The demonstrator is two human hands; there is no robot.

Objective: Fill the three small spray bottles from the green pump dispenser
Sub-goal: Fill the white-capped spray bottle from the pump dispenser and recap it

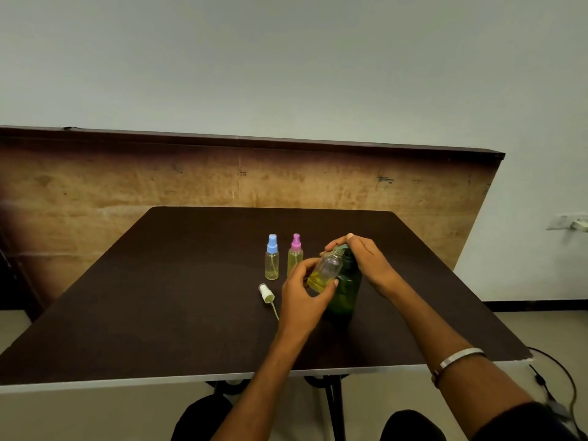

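**Uncapped Bottle Held to the Pump Spout, Centre-Right of the Frame**

The green pump dispenser (345, 288) is seen standing upright on a dark brown table (165, 297), just right of the frame's centre. An uncapped spray bottle (326, 270), clear and holding a little yellow liquid at its lower end, is tilted with its mouth raised to the dispenser's spout. To the left, a blue-capped spray bottle (272, 257) and a pink-capped spray bottle (295, 254) are set upright and close together, each holding yellow liquid. A white spray cap (266, 292) with its dip tube is laid on the table below them, apart from both.

The table is backed by a worn wooden board (127, 183) leaned against a pale wall (286, 58). A pale front edge is shown along the lower frame; broad bare tabletop is left on the left side and behind the bottles. A black cable (569, 380) is seen on the floor at lower right.

The uncapped bottle is gripped by the left hand (302, 297), fingers and thumb curled round its body. The pump head is covered by the right hand (366, 259), fingers bent over it; a metal bangle (458, 358) is worn on that forearm.
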